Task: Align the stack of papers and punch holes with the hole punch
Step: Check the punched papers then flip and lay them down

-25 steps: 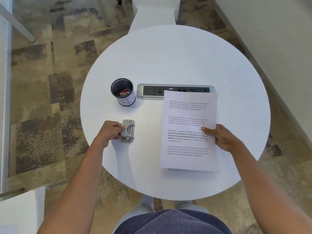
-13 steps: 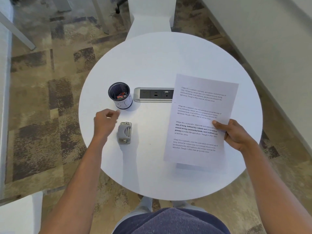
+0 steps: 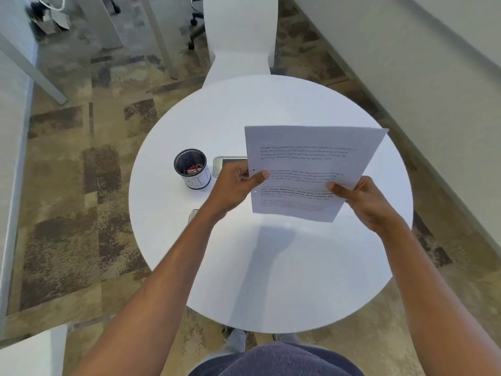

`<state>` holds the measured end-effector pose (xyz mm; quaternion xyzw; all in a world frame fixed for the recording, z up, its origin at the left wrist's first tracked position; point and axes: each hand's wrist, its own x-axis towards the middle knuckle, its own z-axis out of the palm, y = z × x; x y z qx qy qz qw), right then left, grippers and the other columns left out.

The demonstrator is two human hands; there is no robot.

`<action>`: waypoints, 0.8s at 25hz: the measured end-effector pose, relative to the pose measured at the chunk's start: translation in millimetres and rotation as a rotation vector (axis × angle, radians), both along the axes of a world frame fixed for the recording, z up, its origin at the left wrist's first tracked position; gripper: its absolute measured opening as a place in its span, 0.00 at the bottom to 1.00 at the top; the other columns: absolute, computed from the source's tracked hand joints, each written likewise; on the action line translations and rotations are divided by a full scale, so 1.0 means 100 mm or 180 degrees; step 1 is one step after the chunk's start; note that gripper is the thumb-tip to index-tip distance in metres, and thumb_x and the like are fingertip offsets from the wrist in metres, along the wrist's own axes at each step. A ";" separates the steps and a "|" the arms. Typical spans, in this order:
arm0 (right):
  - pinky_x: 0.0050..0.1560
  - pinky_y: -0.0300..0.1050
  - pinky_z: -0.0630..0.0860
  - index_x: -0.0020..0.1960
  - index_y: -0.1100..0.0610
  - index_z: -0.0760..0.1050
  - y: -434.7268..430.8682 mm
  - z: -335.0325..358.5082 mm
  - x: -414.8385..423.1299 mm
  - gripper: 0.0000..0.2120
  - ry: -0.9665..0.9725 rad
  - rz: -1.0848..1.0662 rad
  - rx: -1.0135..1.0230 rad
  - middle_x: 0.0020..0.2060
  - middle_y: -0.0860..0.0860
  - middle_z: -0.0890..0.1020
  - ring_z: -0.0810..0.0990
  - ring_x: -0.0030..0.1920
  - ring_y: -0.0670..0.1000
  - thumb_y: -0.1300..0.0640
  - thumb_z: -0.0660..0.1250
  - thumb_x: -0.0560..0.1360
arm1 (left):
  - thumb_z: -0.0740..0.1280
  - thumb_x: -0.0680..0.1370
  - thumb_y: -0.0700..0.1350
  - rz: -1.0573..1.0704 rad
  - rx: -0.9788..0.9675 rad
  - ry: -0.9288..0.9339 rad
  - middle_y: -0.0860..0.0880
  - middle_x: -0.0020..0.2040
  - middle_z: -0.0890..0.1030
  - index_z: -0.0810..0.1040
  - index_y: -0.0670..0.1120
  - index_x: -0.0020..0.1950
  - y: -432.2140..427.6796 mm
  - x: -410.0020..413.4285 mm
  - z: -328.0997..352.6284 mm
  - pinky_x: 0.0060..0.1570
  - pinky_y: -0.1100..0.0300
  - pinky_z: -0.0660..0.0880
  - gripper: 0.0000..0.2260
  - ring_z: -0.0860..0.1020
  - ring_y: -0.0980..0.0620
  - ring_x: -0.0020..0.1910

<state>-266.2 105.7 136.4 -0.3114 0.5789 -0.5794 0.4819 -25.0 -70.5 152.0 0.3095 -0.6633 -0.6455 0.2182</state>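
You hold the stack of papers [image 3: 311, 169] lifted above the round white table [image 3: 271, 267], tilted with the printed side toward you. Your left hand [image 3: 235, 185] pinches its left edge, thumb on the front; your right hand [image 3: 360, 199] grips its lower right edge the same way. Only a sliver of the hole punch [image 3: 194, 213] shows on the table, just beside your left wrist and below the stack's left edge. The mesh pen cup [image 3: 192, 169] stands left of the stack, beside the power strip [image 3: 227, 164] that the papers partly hide.
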 end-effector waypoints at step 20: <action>0.58 0.41 0.78 0.55 0.50 0.83 0.14 -0.44 0.23 0.12 0.0104 -0.0504 0.0135 0.56 0.48 0.86 0.83 0.57 0.49 0.64 0.69 0.77 | 0.73 0.74 0.48 0.0434 0.0020 0.0099 0.53 0.52 0.86 0.84 0.50 0.55 0.24 0.05 -0.50 0.56 0.57 0.78 0.11 0.83 0.54 0.53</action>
